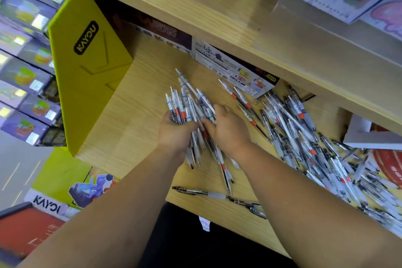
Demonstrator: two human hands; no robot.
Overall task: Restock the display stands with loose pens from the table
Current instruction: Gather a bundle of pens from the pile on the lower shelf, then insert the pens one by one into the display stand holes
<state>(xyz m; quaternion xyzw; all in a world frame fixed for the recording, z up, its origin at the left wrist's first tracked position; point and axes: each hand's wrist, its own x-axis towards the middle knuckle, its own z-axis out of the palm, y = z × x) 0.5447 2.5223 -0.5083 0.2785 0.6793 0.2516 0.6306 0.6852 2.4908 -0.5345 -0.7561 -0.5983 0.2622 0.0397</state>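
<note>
Both hands on the job, close together at mid-worktop. My left hand (174, 131) is wrapped round a bundle of pens (187, 104) from below, fingers curled about the barrels. My right hand (228, 130) closes on the same bundle from the other side, thumb laid against it. Between them the pens are squeezed into one sheaf.

Bundle stands tilted, its far ends fanning up and away from me and its near ends trailing down onto the worktop (130, 115). The ends are uneven. I judge the two-handed clamp is there to square the sheaf and keep thin, slippery barrels from sliding out.

The pile of loose pens (315, 148) lies to the right, spreading toward the near edge and well short of cleared. A few strays lie between it and my right hand. One dark pen (206, 192) lies alone near the front edge.

A yellow cardboard stand (87, 72) is at left, holding boxes, and a wooden shelf (195, 6) overhangs the back. I cannot see a pen display stand from here, so the drop-off point is unknown. Task looks to be at an early stage.
</note>
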